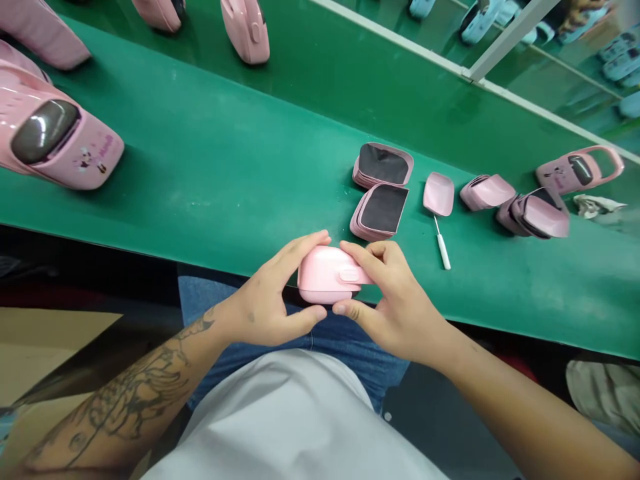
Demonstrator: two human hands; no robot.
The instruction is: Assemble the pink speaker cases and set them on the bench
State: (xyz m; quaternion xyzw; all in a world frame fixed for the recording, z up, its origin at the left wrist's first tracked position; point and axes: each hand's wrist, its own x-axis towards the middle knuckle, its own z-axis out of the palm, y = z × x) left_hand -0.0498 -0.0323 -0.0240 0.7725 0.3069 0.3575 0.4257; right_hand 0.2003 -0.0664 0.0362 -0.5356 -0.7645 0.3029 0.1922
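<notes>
A pink rounded plastic casing [325, 270] with a raised side tab is held over the near edge of the green bench, in front of my body. My left hand [275, 293] curves around its left end, fingers along the far side and thumb at the near side. At the other end my right hand [385, 293] grips the casing beside the tab, and the part under those fingers is hidden. Beyond the hands lie two stacks of pink shells with dark inner faces, a nearer stack [383, 210] and a farther stack [385, 163].
Right of the stacks are a single pink shell [439, 193], a white-handled screwdriver [443, 250] and more stacked shells [535, 213]. A handled pink unit [565, 175] stands farther right, near a crumpled scrap [595, 205]. Larger pink units [90, 153] stand at left. A pale rail [400, 40] crosses behind.
</notes>
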